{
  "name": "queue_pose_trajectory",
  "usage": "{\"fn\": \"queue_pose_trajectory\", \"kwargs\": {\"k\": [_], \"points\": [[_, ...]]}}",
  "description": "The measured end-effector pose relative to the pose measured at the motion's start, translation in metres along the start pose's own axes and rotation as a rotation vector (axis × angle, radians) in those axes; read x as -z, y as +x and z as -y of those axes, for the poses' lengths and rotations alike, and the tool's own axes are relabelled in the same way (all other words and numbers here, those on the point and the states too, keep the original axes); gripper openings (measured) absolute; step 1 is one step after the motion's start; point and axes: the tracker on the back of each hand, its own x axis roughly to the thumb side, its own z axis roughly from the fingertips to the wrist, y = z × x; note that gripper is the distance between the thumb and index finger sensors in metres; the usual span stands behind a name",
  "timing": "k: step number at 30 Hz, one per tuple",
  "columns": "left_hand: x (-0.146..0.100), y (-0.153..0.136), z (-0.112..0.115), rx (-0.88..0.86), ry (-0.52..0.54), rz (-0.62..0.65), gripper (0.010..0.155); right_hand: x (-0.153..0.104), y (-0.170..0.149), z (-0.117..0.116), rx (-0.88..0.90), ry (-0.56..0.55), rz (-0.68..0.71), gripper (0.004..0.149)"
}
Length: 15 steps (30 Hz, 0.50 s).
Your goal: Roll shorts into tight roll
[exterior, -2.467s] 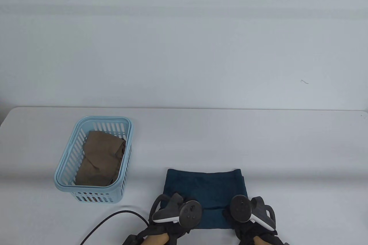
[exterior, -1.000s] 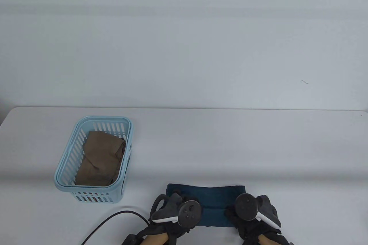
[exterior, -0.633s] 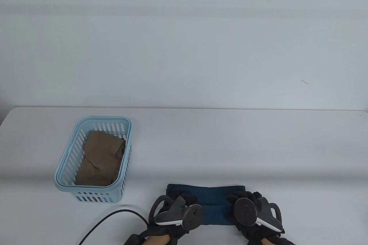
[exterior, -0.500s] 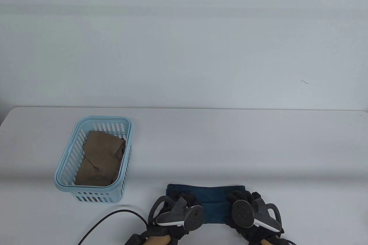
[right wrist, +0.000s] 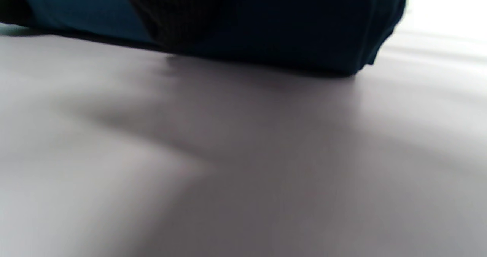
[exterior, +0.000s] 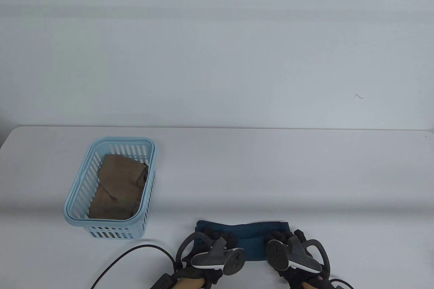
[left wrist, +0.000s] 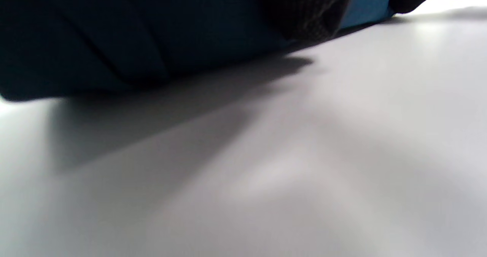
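Note:
The dark teal shorts (exterior: 252, 238) lie folded into a short band near the table's front edge. My left hand (exterior: 217, 239) grips the band's left end with curled fingers. My right hand (exterior: 283, 237) grips its right end the same way. Both wrist views are low and close. The left wrist view shows the shorts (left wrist: 159, 32) resting on the table, with a gloved finger (left wrist: 308, 13) against them. The right wrist view shows the shorts' layered end (right wrist: 335, 32) on the table.
A light blue slotted basket (exterior: 76, 216) with brown cloth (exterior: 117, 189) inside stands at the left. A black cable (exterior: 129, 258) curves over the table near my left hand. The white table (exterior: 271, 167) stretches behind the shorts.
The far edge of the shorts has come toward me, so the cloth is now a much shorter band. Both hands have tipped forward and curled their fingers over it.

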Motion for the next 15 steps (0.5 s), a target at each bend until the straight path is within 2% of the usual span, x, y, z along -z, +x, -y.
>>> {"fn": "queue_pose_trajectory", "kwargs": {"k": [5,11,15], "points": [[-0.004,-0.012,-0.008,-0.168,-0.028,-0.015,0.070,-0.001,-0.009,0.008,0.141,0.008,0.003,0.058],[-0.007,-0.020,-0.012,-0.263,-0.076,0.004,0.068,-0.001,-0.023,0.015,0.307,0.022,0.000,0.055],[-0.006,-0.026,-0.010,-0.422,-0.125,-0.010,0.066,0.000,-0.033,0.017,0.419,0.046,-0.015,0.052]]}}
